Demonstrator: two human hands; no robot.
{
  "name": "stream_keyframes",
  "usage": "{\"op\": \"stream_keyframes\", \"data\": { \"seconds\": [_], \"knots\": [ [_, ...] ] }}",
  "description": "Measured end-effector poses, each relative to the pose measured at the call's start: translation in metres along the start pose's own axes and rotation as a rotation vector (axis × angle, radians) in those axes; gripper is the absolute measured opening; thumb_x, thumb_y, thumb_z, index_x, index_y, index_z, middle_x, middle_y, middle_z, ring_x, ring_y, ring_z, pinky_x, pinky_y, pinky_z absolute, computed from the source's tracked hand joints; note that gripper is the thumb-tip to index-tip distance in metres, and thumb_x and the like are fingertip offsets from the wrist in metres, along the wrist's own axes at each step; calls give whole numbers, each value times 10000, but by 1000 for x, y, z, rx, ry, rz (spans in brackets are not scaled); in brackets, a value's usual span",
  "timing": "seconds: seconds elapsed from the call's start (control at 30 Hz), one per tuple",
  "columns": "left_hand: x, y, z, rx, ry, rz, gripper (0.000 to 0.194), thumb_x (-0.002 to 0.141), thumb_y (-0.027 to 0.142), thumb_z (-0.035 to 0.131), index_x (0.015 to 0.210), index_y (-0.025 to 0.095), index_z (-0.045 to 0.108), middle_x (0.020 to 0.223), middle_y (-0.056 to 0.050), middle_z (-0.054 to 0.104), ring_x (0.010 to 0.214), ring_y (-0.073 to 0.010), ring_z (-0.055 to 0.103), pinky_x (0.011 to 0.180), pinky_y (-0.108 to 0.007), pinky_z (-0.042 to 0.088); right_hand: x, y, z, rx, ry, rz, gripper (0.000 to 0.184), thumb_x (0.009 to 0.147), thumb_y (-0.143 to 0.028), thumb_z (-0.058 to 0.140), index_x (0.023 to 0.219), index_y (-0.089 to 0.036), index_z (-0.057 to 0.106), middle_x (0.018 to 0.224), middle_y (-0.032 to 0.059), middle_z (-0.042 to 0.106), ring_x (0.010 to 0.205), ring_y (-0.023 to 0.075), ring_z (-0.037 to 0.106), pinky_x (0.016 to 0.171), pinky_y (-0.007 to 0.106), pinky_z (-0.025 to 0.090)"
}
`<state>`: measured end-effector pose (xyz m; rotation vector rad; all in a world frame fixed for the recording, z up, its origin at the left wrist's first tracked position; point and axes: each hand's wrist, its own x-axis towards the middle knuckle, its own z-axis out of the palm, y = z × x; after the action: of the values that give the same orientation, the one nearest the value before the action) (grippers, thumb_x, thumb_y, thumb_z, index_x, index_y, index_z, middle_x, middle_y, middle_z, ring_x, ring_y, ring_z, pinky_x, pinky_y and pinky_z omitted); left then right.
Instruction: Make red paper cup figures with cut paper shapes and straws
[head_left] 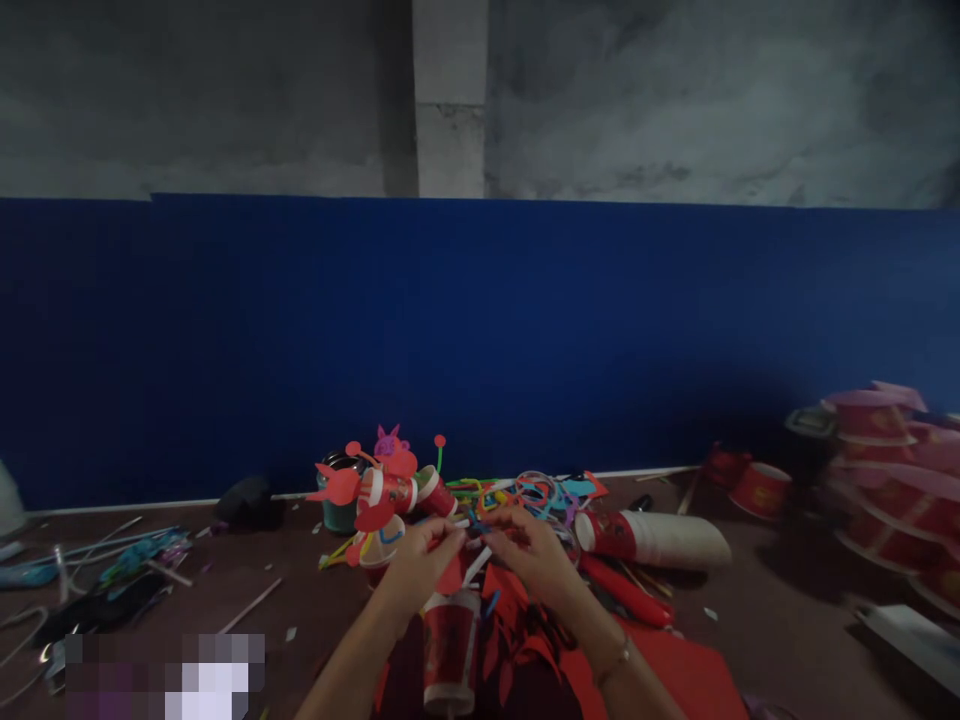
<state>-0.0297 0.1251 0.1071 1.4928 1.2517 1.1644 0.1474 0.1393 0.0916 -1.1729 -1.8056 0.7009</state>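
My left hand and my right hand are close together over the craft pile, fingers pinched toward each other. Between the fingertips are small white and dark blue bits, too small and blurred to name. A white strip slants down just below them. Right under my hands a red and white paper cup lies with its rim toward the pile. Red paper cut-outs are heaped beneath my right hand. To the left of my left hand are cups decorated with red paper shapes, such as one cup.
A long stack of nested paper cups lies to the right. Colourful pipe cleaners are piled behind my hands. Red paper tubs are stacked far right. Scraps and sticks litter the left side. A blue panel stands behind.
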Motion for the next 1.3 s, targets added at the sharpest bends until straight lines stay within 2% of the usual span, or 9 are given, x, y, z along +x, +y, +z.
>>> {"op": "stream_keyframes", "data": {
  "seconds": [0.13,0.27,0.37,0.5,0.67,0.77,0.97,1.13,1.3],
  "knots": [
    [-1,-1,3,-20,-32,6,207,655,364,608,621,169,667,624,-8,652,665,-166,579,663,-261,452,-7,-21,3,21,29,-152,68,761,-208,590,699,-186,609,974,80,639,949,222,584,855,340,439],
    [-2,-3,5,-85,-55,1,237,669,275,592,837,157,712,845,-65,723,794,-196,641,743,-294,493,-13,-21,7,-133,175,-250,107,837,-186,498,761,-193,573,953,87,620,943,226,558,846,355,417],
    [-2,-5,1,-72,11,81,365,642,166,574,989,162,689,975,-79,717,934,-210,635,857,-323,480,-14,-15,12,-173,219,-161,134,875,-215,436,790,-195,537,837,64,619,788,201,571,722,315,427],
    [0,-7,-6,-22,125,77,562,646,119,440,1191,159,567,892,-51,709,750,-161,656,760,-323,528,-14,-5,22,-119,95,30,102,853,-237,445,771,-206,498,689,11,603,627,166,565,588,265,401],
    [1,-4,-6,90,104,90,462,598,94,389,965,140,664,863,-69,695,795,-171,641,757,-299,507,-18,6,42,48,-181,110,332,611,-56,569,879,-216,455,631,-53,616,543,125,558,484,197,348],
    [-1,1,-8,201,140,100,330,647,131,457,888,178,677,863,-59,687,826,-192,620,777,-312,474,-21,-3,37,105,-271,92,353,605,-53,569,889,-222,446,627,-66,615,518,109,539,468,184,335],
    [-9,4,-16,372,8,36,153,634,179,551,624,211,700,621,-17,644,639,-197,577,612,-286,410,-25,-37,5,28,-308,-56,341,635,-19,481,906,-223,444,699,-42,662,651,138,598,598,216,398],
    [-10,-2,-16,339,-228,-40,174,616,173,538,636,198,709,543,12,635,542,-177,590,480,-235,391,-24,-35,0,-4,-303,-70,287,647,-26,484,860,-216,455,667,-46,637,627,137,576,587,221,397],
    [-5,-8,-15,304,-236,-62,266,503,79,529,704,171,677,623,15,642,595,-168,594,495,-220,410,-22,-34,-1,19,-288,-61,269,634,-18,471,821,-211,461,669,-51,609,634,129,571,592,219,396]
  ]
}}
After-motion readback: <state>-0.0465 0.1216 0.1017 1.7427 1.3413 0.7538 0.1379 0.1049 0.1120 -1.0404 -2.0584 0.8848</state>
